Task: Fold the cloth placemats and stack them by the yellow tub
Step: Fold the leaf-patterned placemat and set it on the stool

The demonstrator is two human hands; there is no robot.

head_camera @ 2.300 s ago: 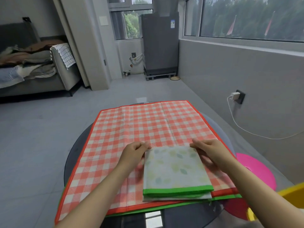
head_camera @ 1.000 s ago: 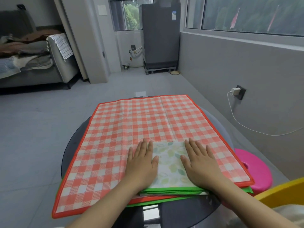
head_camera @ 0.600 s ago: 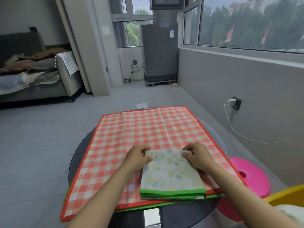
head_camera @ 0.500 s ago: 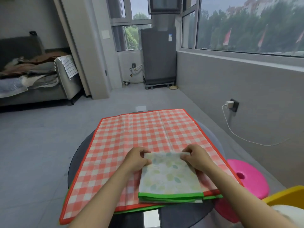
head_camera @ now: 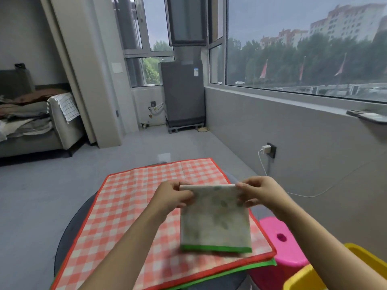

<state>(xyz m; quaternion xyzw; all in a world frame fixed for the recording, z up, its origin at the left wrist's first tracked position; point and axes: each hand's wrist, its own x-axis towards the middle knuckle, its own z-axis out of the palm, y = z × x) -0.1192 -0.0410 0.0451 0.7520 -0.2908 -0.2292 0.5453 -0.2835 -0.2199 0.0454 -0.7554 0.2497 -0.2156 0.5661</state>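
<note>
Both hands are curled tight on the top edge of the folded placemat (head_camera: 215,218), one at each upper corner: the left hand (head_camera: 172,195) pinches the left corner with its thumb over the front face and fingers behind, and the right hand (head_camera: 258,192) does the same at the right corner. The folded placemat hangs between them, lifted and tilted, with its lower green-bound edge pointing down toward the person; whether that edge still brushes the cloth below is hard to tell, as the picture is blurred there. It is pale with a faint leaf print and looks several layers thick at the top fold. Beneath the hands lies the checked placemat (head_camera: 134,206), spread flat, red-and-white with a red border, and a green edge (head_camera: 240,271) of another cloth shows under its near right corner. These rest on a dark round table (head_camera: 71,229), whose rim shows to the left of the left hand. Below and to the right of the right hand stands a pink stool (head_camera: 282,241), and beyond it, at the lower right corner, the yellow tub (head_camera: 301,279). Ahead of the hands the grey floor (head_camera: 41,185) lies open.
</note>
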